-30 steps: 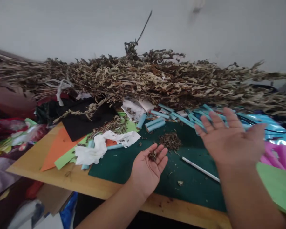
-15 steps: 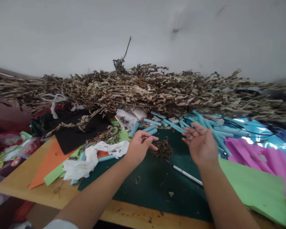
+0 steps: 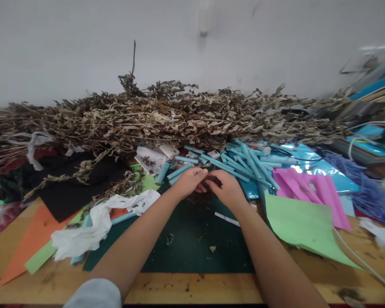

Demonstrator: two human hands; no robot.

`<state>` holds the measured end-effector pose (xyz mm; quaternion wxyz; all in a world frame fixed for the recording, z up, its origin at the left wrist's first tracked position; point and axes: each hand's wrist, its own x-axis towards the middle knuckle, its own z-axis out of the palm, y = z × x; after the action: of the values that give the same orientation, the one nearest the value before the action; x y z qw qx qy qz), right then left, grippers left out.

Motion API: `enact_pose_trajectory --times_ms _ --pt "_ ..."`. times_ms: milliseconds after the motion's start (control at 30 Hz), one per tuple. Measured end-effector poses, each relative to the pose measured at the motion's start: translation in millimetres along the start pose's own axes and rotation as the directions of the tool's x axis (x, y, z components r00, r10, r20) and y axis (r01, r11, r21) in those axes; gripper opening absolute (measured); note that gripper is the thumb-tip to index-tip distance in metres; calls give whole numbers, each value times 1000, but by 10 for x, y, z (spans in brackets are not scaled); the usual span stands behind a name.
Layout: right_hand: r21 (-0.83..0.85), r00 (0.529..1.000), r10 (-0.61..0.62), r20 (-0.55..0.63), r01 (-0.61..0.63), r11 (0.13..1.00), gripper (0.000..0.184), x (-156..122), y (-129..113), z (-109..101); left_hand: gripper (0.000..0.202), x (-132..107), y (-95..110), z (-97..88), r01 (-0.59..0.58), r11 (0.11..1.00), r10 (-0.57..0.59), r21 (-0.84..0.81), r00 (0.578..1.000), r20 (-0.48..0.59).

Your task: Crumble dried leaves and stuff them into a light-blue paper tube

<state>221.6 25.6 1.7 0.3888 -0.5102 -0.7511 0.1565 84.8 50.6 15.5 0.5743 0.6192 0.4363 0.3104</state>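
Dry brown crumbled leaf lies in a small heap on the dark green mat, at the mat's far edge, just short of the big pile of dried stems.

- Both hands meet right over that heap, fingertips touching.
- Right hand: grip pinched on a dark clump of the leaf, held just above the heap.
- Left hand: fingers bent in against the right's. Whether its grip holds anything cannot be told; the palm faces down.
- Step in hand, by judgement: working loose leaf between the fingers above the heap, gathering or breaking it finer.
- Any lift from here would call for a close, cupped grip, since the bits are light and would scatter.

Around them: blue paper tubes just beyond the hands, a thin white stick on the mat near the right wrist, a light green sheet to the right, crumpled white tissue to the left, all on the wooden table.
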Motion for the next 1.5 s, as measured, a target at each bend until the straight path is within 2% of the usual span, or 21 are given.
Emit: enact_pose_trajectory --times_ms 133,200,267,333,400,467,567,733,900,1100,1300,1500 --pt "18 1000 10 -25 -9 1000 13 17 65 -3 20 7 88 -88 -10 997 4 79 996 85" --pt "18 999 31 -14 -31 999 12 24 93 4 17 21 114 -134 -102 971 78 217 990 114" --pt "14 999 51 5 -51 999 11 28 112 9 18 33 123 -164 -250 869 208 426 967 144" --pt "11 997 68 27 -69 998 10 27 120 9 20 34 118 -171 -353 720 307 597 934 181" --pt "13 995 84 45 -84 996 9 23 119 6 22 21 100 -160 -361 639 325 679 927 188" --pt "21 993 98 58 -99 995 10 19 118 7 21 1 71 -141 -336 600 321 726 932 166" --pt "40 989 105 100 -110 993 15 16 125 22 18 -28 11 -124 -311 572 314 759 938 148" --pt "54 976 96 198 -109 993 15 15 130 31 10 -49 -68 -156 -336 551 295 764 935 198" --pt "50 959 142 244 -158 986 10 10 128 -5 18 -42 -81 -224 -372 501 301 781 922 245" --pt "46 959 144 245 -160 986 9 4 176 -7 17 -38 -76 -228 -368 476 318 799 919 234" --pt "7 955 138 263 -145 989 11 6 208 -6 22 -49 -75 -223 -335 502 244 797 939 241" --pt "2 961 150 233 -154 988 11 5 225 -26 17 -69 -60 -235 -349 482 288 803 929 231"
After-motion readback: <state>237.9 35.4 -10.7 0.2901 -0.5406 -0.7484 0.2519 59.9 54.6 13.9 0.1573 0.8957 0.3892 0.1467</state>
